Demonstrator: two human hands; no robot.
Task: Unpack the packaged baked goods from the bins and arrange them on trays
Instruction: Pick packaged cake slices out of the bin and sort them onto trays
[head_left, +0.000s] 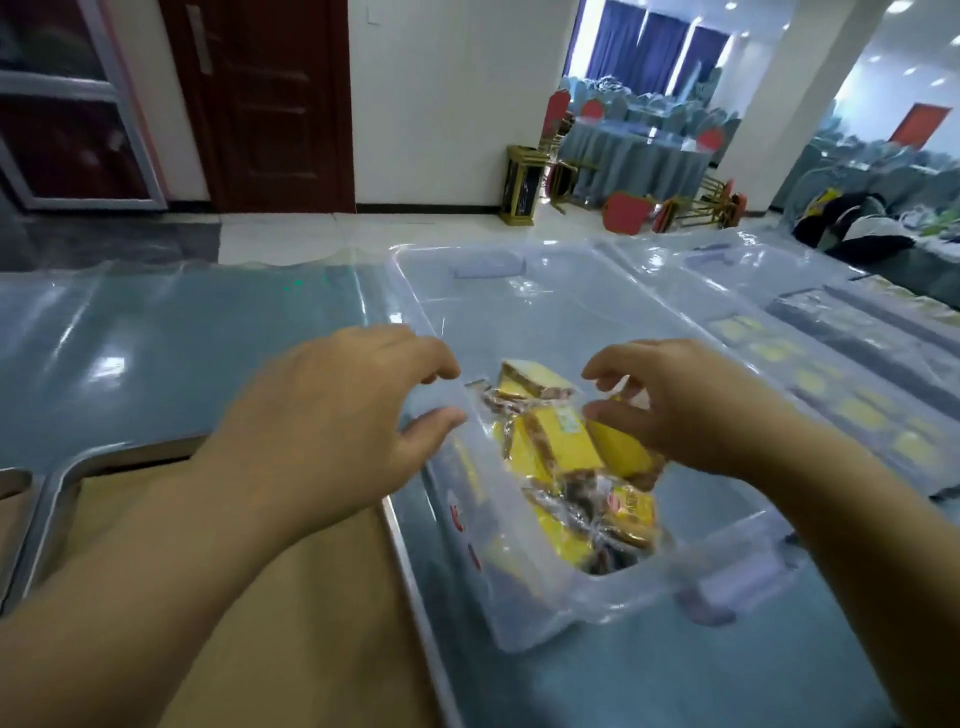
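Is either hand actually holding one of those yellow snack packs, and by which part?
The right hand pinches a yellow cake pack at its upper end, inside the clear bin. The left hand is open, holding nothing.

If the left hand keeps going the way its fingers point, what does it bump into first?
Probably the left wall of the clear plastic bin, since the left hand has its fingertips right at that rim. Beyond it lie the yellow wrapped cakes. Depth is unclear.

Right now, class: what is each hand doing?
Left hand: open, empty, over the clear bin edge.
Right hand: closed on a yellow cake packet.
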